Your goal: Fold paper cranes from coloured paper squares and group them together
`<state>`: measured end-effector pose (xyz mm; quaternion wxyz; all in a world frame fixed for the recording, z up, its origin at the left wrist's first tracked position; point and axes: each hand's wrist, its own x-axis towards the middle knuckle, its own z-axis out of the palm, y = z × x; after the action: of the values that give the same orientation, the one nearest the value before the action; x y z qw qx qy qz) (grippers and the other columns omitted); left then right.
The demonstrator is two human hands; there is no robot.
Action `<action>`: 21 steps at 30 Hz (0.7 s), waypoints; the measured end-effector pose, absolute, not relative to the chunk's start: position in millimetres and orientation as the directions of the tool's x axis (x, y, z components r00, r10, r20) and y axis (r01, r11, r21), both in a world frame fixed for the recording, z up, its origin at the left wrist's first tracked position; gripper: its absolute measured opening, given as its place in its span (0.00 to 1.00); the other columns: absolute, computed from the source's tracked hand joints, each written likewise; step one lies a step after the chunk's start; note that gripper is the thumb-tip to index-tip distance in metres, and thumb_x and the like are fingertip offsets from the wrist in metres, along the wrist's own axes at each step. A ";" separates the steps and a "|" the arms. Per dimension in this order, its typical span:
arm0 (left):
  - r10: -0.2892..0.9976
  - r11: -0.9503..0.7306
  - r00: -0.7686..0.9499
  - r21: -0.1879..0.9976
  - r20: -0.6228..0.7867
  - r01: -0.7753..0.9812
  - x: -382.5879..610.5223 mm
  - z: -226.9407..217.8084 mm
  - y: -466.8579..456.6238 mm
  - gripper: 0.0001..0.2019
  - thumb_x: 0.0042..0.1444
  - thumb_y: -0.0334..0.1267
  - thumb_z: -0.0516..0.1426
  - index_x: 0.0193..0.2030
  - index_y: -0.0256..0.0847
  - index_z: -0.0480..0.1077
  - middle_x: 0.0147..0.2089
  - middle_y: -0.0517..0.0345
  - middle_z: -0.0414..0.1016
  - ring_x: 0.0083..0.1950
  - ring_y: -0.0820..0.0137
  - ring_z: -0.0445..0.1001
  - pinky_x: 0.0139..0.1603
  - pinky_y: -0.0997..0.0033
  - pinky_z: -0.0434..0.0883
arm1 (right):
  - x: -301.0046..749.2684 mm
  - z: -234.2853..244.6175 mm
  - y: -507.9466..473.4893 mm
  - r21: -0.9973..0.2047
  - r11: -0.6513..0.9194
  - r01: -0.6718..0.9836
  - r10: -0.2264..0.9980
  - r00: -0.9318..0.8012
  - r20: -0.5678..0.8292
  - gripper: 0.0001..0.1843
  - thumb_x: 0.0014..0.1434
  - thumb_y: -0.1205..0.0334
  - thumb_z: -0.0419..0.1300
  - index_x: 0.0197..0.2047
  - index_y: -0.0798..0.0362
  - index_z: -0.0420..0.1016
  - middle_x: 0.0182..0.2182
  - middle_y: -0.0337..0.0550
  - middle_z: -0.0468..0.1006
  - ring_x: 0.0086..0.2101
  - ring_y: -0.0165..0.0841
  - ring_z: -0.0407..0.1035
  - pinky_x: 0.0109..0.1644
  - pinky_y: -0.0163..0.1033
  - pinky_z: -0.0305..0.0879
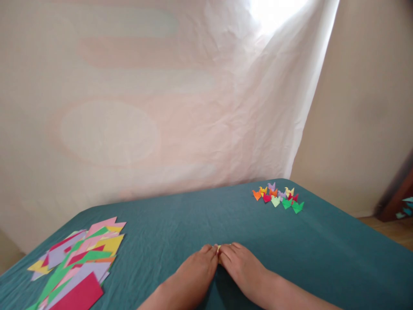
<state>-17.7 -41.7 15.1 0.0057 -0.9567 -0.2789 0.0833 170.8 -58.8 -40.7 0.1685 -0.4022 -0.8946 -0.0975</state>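
Observation:
Close together near the front middle of the table, my left hand [202, 267] and my right hand [237, 260] both have their fingers closed on a small piece of yellow paper [220, 254]. Only slivers of the paper show between and above the fingertips, so its folded shape is hidden. The two hands touch or nearly touch at the fingers, with the wrists spread apart.
A dark green cloth covers the table [180, 224]. Loose sheets of coloured paper [80, 262] lie in an overlapping heap at the left. Several small folded paper birds [275, 201] stand grouped at the far right. A pale curtain [193, 129] hangs behind.

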 end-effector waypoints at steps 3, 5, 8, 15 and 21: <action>0.528 -0.849 0.838 -0.044 -0.138 0.527 -17.6 11.4 -40.0 0.26 0.57 0.25 0.45 0.64 0.30 0.56 0.66 0.42 0.57 0.66 0.60 0.57 0.64 0.60 0.58 | 168.2 -41.5 -58.9 0.051 0.651 0.757 0.692 -0.620 0.370 0.20 0.57 0.77 0.55 0.53 0.62 0.67 0.45 0.53 0.75 0.44 0.38 0.69 0.51 0.44 0.62; 0.527 -0.849 0.840 -0.032 -0.130 0.528 -16.7 11.0 -39.1 0.26 0.56 0.25 0.45 0.63 0.31 0.57 0.66 0.43 0.58 0.66 0.60 0.58 0.65 0.60 0.57 | 166.5 -43.7 -58.8 0.062 0.646 0.761 0.692 -0.617 0.375 0.20 0.56 0.78 0.55 0.53 0.62 0.66 0.46 0.54 0.75 0.46 0.40 0.69 0.52 0.45 0.62; 0.534 -0.844 0.835 -0.015 -0.136 0.537 -14.6 13.3 -38.9 0.28 0.54 0.23 0.46 0.63 0.31 0.58 0.66 0.43 0.58 0.65 0.61 0.58 0.65 0.60 0.57 | 164.5 -46.7 -58.7 0.065 0.623 0.780 0.705 -0.595 0.386 0.20 0.57 0.78 0.55 0.54 0.61 0.65 0.48 0.55 0.74 0.49 0.41 0.68 0.54 0.47 0.61; 0.584 -0.804 0.801 0.043 -0.133 0.593 -15.8 17.2 -40.4 0.29 0.53 0.21 0.47 0.63 0.35 0.58 0.65 0.42 0.60 0.64 0.60 0.61 0.63 0.59 0.61 | 163.1 -47.5 -58.9 0.053 0.586 0.809 0.732 -0.556 0.394 0.15 0.60 0.75 0.54 0.50 0.57 0.67 0.48 0.52 0.75 0.49 0.40 0.69 0.53 0.46 0.61; 0.649 -0.749 0.736 0.005 -0.191 0.662 -18.5 22.0 -43.5 0.31 0.54 0.21 0.49 0.65 0.43 0.56 0.65 0.40 0.59 0.63 0.55 0.62 0.58 0.54 0.65 | 165.7 -45.9 -59.7 0.120 0.566 0.816 0.744 -0.568 0.352 0.15 0.57 0.75 0.57 0.47 0.58 0.69 0.50 0.54 0.74 0.47 0.43 0.71 0.49 0.46 0.64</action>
<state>-18.5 -43.5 22.0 -0.0365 -0.9310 -0.3523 0.0886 165.7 -59.7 -45.9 0.1318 -0.4459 -0.8749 -0.1357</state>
